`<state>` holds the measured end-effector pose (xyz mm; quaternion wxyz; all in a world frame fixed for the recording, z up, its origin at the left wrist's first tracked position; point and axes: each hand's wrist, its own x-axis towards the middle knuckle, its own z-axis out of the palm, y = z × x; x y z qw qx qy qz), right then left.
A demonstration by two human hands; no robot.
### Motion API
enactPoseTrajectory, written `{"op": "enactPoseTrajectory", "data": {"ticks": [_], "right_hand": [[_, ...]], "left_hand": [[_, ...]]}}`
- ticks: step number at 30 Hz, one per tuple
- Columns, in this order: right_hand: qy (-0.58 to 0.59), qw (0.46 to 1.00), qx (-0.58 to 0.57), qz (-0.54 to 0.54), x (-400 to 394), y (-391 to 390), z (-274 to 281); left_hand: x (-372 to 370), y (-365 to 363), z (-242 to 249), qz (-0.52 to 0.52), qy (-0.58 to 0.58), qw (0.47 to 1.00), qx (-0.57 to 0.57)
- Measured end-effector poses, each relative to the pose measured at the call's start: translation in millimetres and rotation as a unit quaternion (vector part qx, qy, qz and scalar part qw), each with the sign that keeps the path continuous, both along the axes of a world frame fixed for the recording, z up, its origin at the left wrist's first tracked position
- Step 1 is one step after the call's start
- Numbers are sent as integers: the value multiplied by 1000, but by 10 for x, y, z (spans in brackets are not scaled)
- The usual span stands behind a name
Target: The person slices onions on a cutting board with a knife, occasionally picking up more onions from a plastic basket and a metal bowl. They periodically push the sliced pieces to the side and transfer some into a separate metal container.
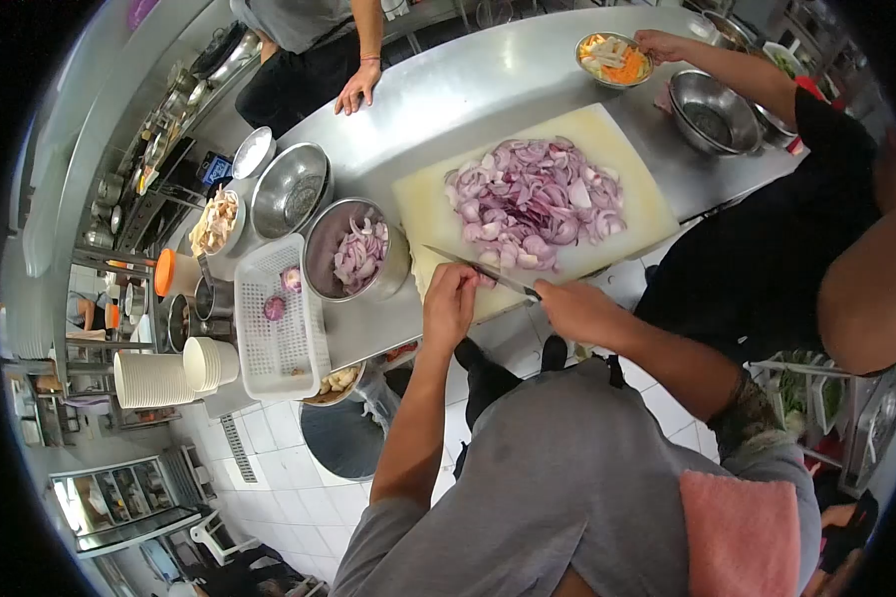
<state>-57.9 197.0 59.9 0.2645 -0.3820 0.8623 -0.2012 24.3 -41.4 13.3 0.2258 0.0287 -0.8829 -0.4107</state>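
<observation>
My right hand (575, 310) grips a kitchen knife (493, 273) by its dark handle, the blade pointing left over the near edge of the cutting board (615, 127). Close beside the blade, my left hand (450, 304) has its fingers closed around a small piece of red onion (485, 283), mostly hidden by them. Beyond the knife, a big heap of sliced red onion (538, 199) covers the middle of the board. Left of the board, a deep steel pot (396, 261) holds more onion slices. A white plastic basket (259, 348) contains two whole red onions (274, 307).
A steel bowl (267, 194) and a bowl of pale pieces (216, 224) stand at the left. Stacked white tubs (154, 380) are nearby. Across the counter rests another person's hand (356, 92). At right, a co-worker's hand (659, 45) holds a bowl of cut vegetables (614, 62).
</observation>
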Motion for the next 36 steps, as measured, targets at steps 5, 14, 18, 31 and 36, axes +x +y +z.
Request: {"op": "enactPoseTrajectory", "data": {"ticks": [5,14,18,31,36], "right_hand": [[-41,998,41,4,79,172,453],[-33,999,5,-25,26,-4,50],[-71,996,51,-18,41,91,510],[-35,999,6,-5,60,-9,40],[-67,996,61,-5,90,158,494]], "left_hand": [[60,3,-48,6,2,1000,13],[71,-6,-45,5,-4,1000,-4],[40,-51,-131,17,4,1000,-5],[35,-9,-55,4,7,1000,9],[70,-7,-92,24,4,1000,-9]]}}
